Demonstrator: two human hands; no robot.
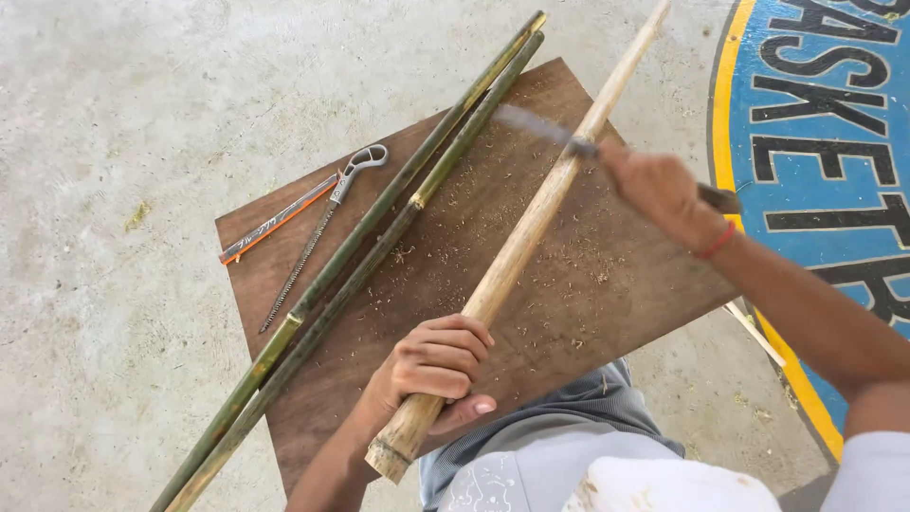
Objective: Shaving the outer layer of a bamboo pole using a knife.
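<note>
Bamboo work going on here, seen from just beside the person. Left hand (431,365) has its grip wrapped fully around the near, thick end of a pale peeled bamboo pole (531,223), fingers curled shut over it and the thumb tucked underneath. From that grip the pole's long axis runs up and away to the right, across a brown wooden board (607,284) lying on the concrete floor (114,123), and on past the board's far edge.

Right hand (659,190) sits further up the same pole, well away from the left grip, closed tight on the handle of a knife (545,128). The blade is blurred, but it looks laid against the pole just beyond the right hand's knuckles, so the right hand is clearly the nearer one to that spot.

Off to the left of the grip, two green bamboo stalks (379,228) lie roughly parallel to the pale one. Past those, a small saw (318,232) and an orange-edged strip (275,220) rest at the board's corner. Shavings are scattered all over the board.
</note>
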